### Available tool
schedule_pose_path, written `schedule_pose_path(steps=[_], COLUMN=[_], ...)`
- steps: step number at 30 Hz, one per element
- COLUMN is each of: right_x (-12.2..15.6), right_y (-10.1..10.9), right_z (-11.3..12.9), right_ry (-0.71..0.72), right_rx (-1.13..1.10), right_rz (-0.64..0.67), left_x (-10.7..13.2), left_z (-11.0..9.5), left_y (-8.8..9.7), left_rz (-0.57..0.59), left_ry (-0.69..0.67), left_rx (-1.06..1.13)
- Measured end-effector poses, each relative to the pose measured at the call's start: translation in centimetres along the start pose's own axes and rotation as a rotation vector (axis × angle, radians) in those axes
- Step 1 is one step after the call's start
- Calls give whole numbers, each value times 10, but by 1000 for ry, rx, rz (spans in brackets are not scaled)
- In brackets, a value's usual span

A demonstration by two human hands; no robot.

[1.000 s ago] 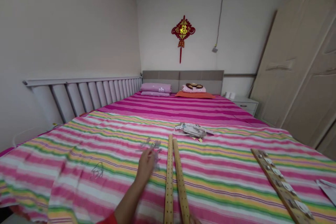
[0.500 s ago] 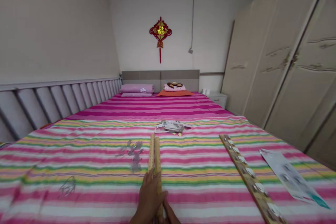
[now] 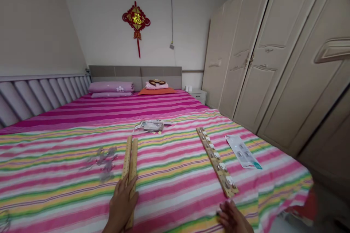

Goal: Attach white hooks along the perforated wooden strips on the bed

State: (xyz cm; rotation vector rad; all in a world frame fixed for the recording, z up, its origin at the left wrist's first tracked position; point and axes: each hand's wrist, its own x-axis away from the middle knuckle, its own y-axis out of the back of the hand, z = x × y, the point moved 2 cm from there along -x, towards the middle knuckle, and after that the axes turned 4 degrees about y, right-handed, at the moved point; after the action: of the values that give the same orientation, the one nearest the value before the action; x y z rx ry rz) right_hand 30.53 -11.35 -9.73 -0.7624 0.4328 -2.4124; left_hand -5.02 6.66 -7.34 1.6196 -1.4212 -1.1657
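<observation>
My left hand lies flat, fingers stretched, on the near end of two perforated wooden strips that rest side by side on the striped bedspread. My right hand hovers low at the near edge of the bed, fingers loosely apart, just short of the near end of a third wooden strip that carries several white round fittings. It holds nothing that I can see.
Small clear plastic parts lie left of the paired strips. A pile of packets sits further up the bed. A printed card lies right of the fitted strip. Wardrobe doors line the right side; pillows lie at the headboard.
The view has swung to the right. My left hand left the clear plastic parts and came to rest on the paired strips. My right hand has moved over towards the fitted strip.
</observation>
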Motion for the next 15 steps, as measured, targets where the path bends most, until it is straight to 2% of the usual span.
schedule_pose_path(steps=[2,5,15], right_x=[-8,-12,-20], right_y=[2,-5,-28], right_z=[14,23,10], right_ry=[-10,-5,-206], right_rx=[-75,-147,-367], right_rz=[21,101,305], left_x=[1,2,5], left_z=[-1,-2,-3], left_y=[1,3,5], left_rz=[10,31,31], left_ry=[-4,-2,-17], left_rx=[-16,-37,-12])
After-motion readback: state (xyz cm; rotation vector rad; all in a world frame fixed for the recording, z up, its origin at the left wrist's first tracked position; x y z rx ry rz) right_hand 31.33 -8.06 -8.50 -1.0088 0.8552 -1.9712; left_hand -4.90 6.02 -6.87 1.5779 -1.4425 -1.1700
